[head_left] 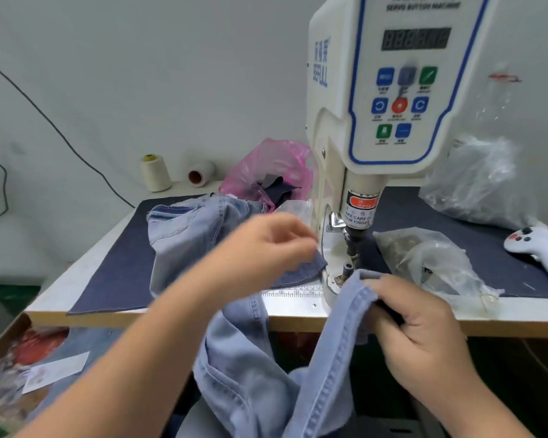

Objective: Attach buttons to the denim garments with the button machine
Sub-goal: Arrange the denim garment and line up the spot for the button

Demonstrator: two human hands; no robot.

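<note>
The right hand (421, 330) gripped the denim hem (358, 298) at the bench's front edge, just beside the machine's post (348, 269); the left hand (266, 248) was blurred, its grip unclear. Fingers could be caught under the punch (355, 245).

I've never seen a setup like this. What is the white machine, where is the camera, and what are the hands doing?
The single view comes from a camera on the person's head, looking down at their own hands. The white button machine stands on a table covered with a dark mat; its panel has coloured keys. The right hand grips the stitched edge of a denim garment near the machine's lower post. The left hand is blurred above another denim piece; whether it holds anything is unclear. Thread spools, plastic bags and a white controller also lie there.
</note>
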